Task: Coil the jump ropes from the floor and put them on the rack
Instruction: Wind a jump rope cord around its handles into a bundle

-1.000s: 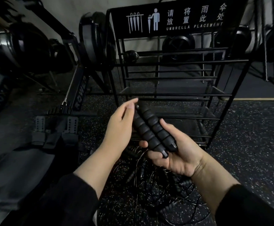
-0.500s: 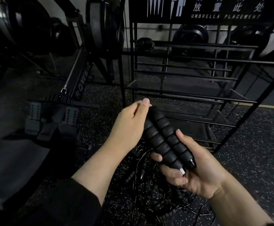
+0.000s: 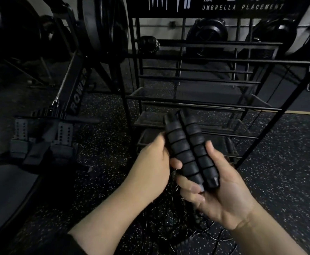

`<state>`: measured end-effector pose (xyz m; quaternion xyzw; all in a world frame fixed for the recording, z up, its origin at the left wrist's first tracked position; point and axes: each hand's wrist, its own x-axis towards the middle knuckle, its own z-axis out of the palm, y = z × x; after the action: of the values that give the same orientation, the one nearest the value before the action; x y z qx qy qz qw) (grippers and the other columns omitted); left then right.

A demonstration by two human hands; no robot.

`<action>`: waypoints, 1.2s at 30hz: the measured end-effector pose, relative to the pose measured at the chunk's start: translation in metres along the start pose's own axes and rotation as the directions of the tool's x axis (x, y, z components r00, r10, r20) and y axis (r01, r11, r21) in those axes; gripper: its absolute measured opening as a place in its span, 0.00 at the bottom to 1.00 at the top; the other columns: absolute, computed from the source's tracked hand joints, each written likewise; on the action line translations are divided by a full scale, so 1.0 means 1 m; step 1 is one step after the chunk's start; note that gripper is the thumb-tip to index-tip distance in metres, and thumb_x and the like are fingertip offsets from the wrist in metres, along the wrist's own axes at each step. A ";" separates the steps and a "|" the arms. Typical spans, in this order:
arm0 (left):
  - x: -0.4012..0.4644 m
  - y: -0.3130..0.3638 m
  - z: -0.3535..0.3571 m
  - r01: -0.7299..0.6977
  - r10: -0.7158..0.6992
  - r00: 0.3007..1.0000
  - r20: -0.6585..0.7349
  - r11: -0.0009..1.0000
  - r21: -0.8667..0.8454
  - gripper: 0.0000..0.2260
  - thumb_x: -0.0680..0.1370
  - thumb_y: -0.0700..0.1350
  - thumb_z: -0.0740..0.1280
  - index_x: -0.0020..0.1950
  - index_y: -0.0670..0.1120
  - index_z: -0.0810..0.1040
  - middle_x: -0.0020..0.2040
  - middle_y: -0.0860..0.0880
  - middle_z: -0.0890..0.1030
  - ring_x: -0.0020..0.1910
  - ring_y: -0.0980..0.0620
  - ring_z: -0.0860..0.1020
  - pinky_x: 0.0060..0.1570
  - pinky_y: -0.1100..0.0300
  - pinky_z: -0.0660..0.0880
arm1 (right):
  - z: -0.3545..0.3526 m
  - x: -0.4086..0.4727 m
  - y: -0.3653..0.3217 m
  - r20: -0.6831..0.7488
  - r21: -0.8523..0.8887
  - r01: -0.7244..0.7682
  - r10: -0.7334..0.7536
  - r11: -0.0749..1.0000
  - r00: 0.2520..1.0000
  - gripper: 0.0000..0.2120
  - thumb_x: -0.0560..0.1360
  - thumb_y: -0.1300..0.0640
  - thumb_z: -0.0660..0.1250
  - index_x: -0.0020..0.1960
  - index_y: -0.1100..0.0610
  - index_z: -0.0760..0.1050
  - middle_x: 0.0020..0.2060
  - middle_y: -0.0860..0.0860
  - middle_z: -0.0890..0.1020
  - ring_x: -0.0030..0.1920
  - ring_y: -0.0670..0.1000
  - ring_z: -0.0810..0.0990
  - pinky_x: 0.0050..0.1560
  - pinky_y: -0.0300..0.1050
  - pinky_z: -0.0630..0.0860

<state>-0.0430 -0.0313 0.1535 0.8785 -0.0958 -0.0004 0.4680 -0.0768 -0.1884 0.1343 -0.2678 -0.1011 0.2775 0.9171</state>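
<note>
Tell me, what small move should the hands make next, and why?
Probably start winding the cord: the right hand already holds both handles side by side, the left hand touches them, and the cords lie loose on the floor. The rack must wait.

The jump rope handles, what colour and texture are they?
Black, ribbed foam jump rope handles, seen in the head view.

Two matt black ribbed foam jump-rope handles [image 3: 189,153] are seen against a black metal wire rack [image 3: 205,78] and speckled rubber floor [image 3: 288,162].
</note>
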 end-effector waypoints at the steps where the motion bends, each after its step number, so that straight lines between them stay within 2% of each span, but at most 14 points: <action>1: 0.002 -0.001 0.000 0.008 -0.010 1.000 0.020 0.996 0.084 0.10 0.85 0.42 0.56 0.57 0.50 0.76 0.46 0.52 0.83 0.47 0.55 0.80 0.47 0.61 0.73 | 0.000 -0.002 -0.002 -0.086 -0.131 0.017 -0.028 0.991 0.996 0.27 0.84 0.41 0.57 0.73 0.60 0.70 0.49 0.60 0.75 0.32 0.49 0.71 0.28 0.40 0.67; 5: 0.007 -0.003 -0.004 0.013 -0.045 0.993 0.108 0.960 0.279 0.10 0.84 0.42 0.57 0.47 0.43 0.74 0.45 0.44 0.81 0.47 0.44 0.79 0.43 0.54 0.69 | 0.010 -0.008 -0.007 -0.290 -0.503 -0.017 -0.150 0.864 0.945 0.16 0.82 0.44 0.62 0.65 0.50 0.77 0.43 0.59 0.76 0.31 0.52 0.71 0.29 0.42 0.64; 8: 0.002 -0.002 0.001 -0.007 -0.069 0.977 0.202 0.935 0.354 0.12 0.84 0.43 0.58 0.40 0.47 0.68 0.42 0.45 0.79 0.44 0.42 0.77 0.42 0.52 0.66 | 0.015 -0.013 -0.009 -0.377 -0.696 -0.109 -0.233 0.710 0.896 0.11 0.77 0.43 0.64 0.57 0.37 0.80 0.38 0.49 0.80 0.35 0.49 0.77 0.36 0.47 0.74; 10: -0.001 -0.003 0.004 0.007 -0.103 0.970 0.220 0.917 0.399 0.12 0.83 0.44 0.58 0.39 0.48 0.67 0.44 0.43 0.80 0.46 0.41 0.78 0.43 0.51 0.70 | 0.012 -0.015 -0.011 -0.373 -0.826 -0.186 -0.270 0.532 0.888 0.10 0.79 0.42 0.63 0.57 0.30 0.77 0.41 0.41 0.84 0.41 0.43 0.80 0.48 0.47 0.76; 12: -0.004 -0.004 0.004 -0.005 -0.114 0.964 0.238 0.895 0.445 0.11 0.83 0.45 0.58 0.41 0.48 0.69 0.47 0.43 0.82 0.48 0.40 0.79 0.47 0.49 0.75 | 0.009 -0.016 -0.013 -0.348 -0.915 -0.258 -0.282 0.310 0.894 0.10 0.81 0.41 0.61 0.60 0.28 0.72 0.42 0.40 0.84 0.41 0.43 0.81 0.47 0.46 0.77; 15: -0.010 -0.003 0.003 -0.092 -0.080 0.959 0.273 0.820 0.565 0.12 0.83 0.47 0.58 0.39 0.49 0.67 0.45 0.46 0.80 0.46 0.42 0.79 0.43 0.50 0.73 | 0.004 -0.016 -0.010 -0.387 -0.922 -0.379 -0.278 0.085 0.879 0.13 0.80 0.37 0.60 0.63 0.24 0.65 0.46 0.47 0.86 0.46 0.53 0.84 0.49 0.53 0.80; 17: -0.012 0.000 0.001 -0.139 -0.035 0.962 0.271 0.793 0.594 0.12 0.83 0.50 0.59 0.40 0.49 0.69 0.44 0.49 0.80 0.45 0.45 0.79 0.43 0.50 0.73 | -0.002 -0.015 -0.008 -0.417 -0.900 -0.435 -0.272 -0.009 0.867 0.19 0.80 0.36 0.60 0.69 0.27 0.63 0.46 0.44 0.85 0.43 0.50 0.85 0.47 0.52 0.82; 20: -0.012 0.007 -0.005 -0.208 0.024 0.946 0.323 0.808 0.551 0.10 0.83 0.54 0.62 0.47 0.50 0.76 0.43 0.52 0.79 0.44 0.51 0.78 0.43 0.52 0.75 | -0.005 -0.015 -0.009 -0.503 -0.838 -0.532 -0.204 -0.121 0.840 0.26 0.80 0.35 0.61 0.76 0.32 0.61 0.50 0.44 0.83 0.34 0.42 0.79 0.36 0.40 0.77; 22: -0.012 0.011 -0.009 -0.269 0.061 0.917 0.395 0.826 0.496 0.08 0.82 0.54 0.64 0.48 0.52 0.75 0.42 0.53 0.79 0.43 0.53 0.77 0.42 0.53 0.75 | -0.007 -0.016 -0.009 -0.518 -0.827 -0.531 -0.116 -0.187 0.848 0.26 0.79 0.34 0.61 0.76 0.33 0.62 0.45 0.43 0.81 0.29 0.40 0.73 0.31 0.35 0.70; 26: -0.006 0.007 -0.020 -0.347 0.073 0.846 0.528 0.828 0.442 0.07 0.80 0.56 0.68 0.49 0.55 0.75 0.43 0.57 0.79 0.42 0.59 0.76 0.43 0.56 0.74 | -0.012 -0.021 -0.012 -0.494 -0.858 -0.472 0.072 -0.201 0.867 0.22 0.74 0.29 0.64 0.67 0.26 0.68 0.42 0.47 0.86 0.35 0.45 0.81 0.42 0.50 0.81; 29: -0.002 0.003 -0.032 -0.256 0.047 0.809 0.586 0.925 0.279 0.08 0.76 0.55 0.74 0.44 0.54 0.78 0.40 0.57 0.81 0.40 0.61 0.78 0.40 0.59 0.75 | -0.002 -0.020 -0.018 -0.439 -0.897 -0.417 0.201 -0.146 0.876 0.12 0.75 0.34 0.69 0.57 0.25 0.74 0.47 0.36 0.86 0.50 0.39 0.83 0.59 0.44 0.79; 31: -0.001 0.001 -0.037 -0.116 0.034 0.780 0.625 0.989 0.092 0.09 0.73 0.51 0.78 0.42 0.50 0.80 0.39 0.51 0.85 0.38 0.52 0.83 0.39 0.57 0.77 | 0.008 -0.021 -0.019 -0.377 -0.924 -0.378 0.276 -0.054 0.884 0.12 0.77 0.45 0.71 0.59 0.31 0.79 0.49 0.33 0.85 0.53 0.37 0.82 0.64 0.41 0.75; 34: -0.002 -0.005 -0.040 -0.065 0.102 0.772 0.627 0.995 -0.081 0.09 0.71 0.48 0.80 0.40 0.48 0.81 0.39 0.45 0.84 0.39 0.47 0.81 0.40 0.47 0.77 | 0.017 -0.024 -0.024 -0.262 -0.943 -0.312 0.326 0.113 0.908 0.13 0.76 0.53 0.72 0.58 0.39 0.84 0.48 0.43 0.87 0.46 0.46 0.83 0.55 0.44 0.77; 36: -0.004 -0.007 -0.041 -0.012 0.137 0.772 0.620 0.980 -0.201 0.09 0.71 0.49 0.80 0.39 0.50 0.82 0.36 0.48 0.82 0.36 0.52 0.77 0.37 0.51 0.74 | 0.020 -0.027 -0.028 -0.194 -0.937 -0.271 0.315 0.220 0.929 0.16 0.77 0.62 0.72 0.58 0.45 0.86 0.40 0.42 0.85 0.38 0.39 0.78 0.44 0.33 0.72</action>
<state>-0.0424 0.0072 0.1701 0.7754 -0.2814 -0.2852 0.4881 -0.0927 -0.2145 0.1649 -0.7692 -0.2113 0.3334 0.5025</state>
